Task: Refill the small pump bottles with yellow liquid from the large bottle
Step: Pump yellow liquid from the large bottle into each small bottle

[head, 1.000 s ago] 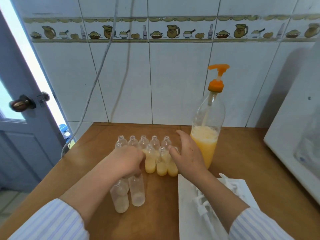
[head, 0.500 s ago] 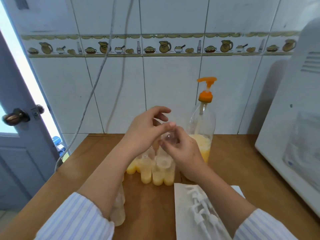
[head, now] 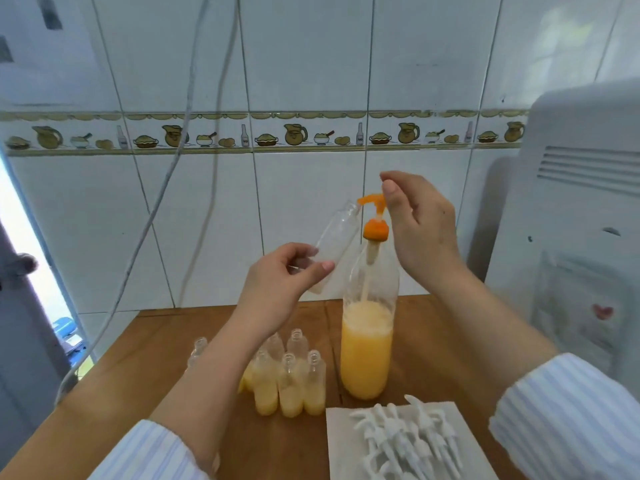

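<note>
One empty small bottle (head: 334, 244), pinched in my left hand (head: 277, 292), tilts under the orange pump (head: 375, 216); right hand (head: 420, 230) fingers, relaxed apart at its three o'clock, should press next.

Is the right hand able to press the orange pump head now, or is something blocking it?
Probably yes: the right hand is at the orange pump head, nothing between them.

No legible text; marks on tile border (head: 311, 135) bottles too blurred.
</note>
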